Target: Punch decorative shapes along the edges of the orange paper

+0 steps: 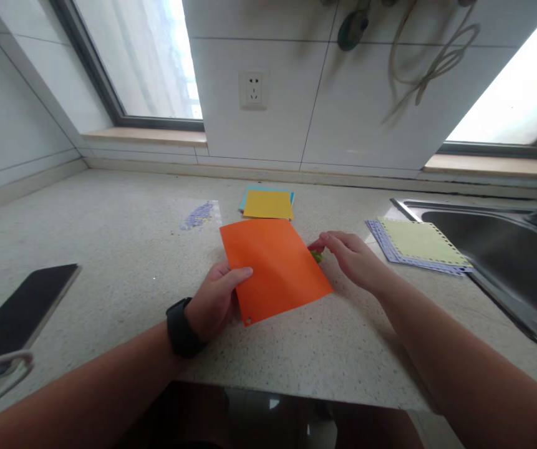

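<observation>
An orange sheet is held tilted above the counter, with one small hole near its lower left corner. My left hand grips its left edge, thumb on top and fingers underneath. At the sheet's right edge is my right hand, its fingers close together beside a small green object that the sheet partly covers. Whether those fingers hold the green object cannot be made out. Behind the sheet lie a yellow sheet and blue ones.
Punched pale yellow and purple sheets lie at the right, beside a steel sink. Small purple scraps are at the back left. A dark phone and a cable occupy the left side.
</observation>
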{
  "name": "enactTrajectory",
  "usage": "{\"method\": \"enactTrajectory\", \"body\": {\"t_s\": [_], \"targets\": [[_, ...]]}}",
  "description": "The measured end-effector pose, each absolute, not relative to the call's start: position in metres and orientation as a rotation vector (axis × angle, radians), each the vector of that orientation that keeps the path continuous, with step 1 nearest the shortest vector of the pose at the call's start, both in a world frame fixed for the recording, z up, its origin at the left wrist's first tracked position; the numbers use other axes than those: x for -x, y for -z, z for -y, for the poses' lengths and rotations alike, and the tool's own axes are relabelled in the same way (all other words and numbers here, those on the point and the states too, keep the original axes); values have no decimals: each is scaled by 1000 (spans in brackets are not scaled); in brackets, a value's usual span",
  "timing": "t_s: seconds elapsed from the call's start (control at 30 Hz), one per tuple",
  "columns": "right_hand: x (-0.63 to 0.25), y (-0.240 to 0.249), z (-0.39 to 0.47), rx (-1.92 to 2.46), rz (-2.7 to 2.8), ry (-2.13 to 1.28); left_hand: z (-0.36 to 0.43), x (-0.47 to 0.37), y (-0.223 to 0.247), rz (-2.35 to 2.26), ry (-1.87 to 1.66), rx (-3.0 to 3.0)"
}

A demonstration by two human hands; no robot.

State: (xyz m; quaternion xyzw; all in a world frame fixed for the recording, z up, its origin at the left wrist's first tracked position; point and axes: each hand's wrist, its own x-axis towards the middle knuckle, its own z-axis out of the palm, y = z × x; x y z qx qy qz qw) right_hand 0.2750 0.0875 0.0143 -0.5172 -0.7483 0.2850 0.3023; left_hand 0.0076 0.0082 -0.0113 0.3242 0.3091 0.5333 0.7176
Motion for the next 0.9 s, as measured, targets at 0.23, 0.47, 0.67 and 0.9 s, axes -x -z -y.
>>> {"method": "enactTrajectory", "body": {"t_s": [0.23,0.47,0.67,0.9], "targets": [[-260,-17,-70,1185,2000,-1043,-9,-9,12,-704,-1144,-730],[-256,-11,-67,1021,1596,-1241,-15,-8,18,-805,-1062,-916],[-261,-12,-75,1032,1629,-975,-17,-6,22,-967,-925,-1149],[-296,-16,-97,1362,2201,-502,-23,-8,16,-978,-1260,-958]]}}
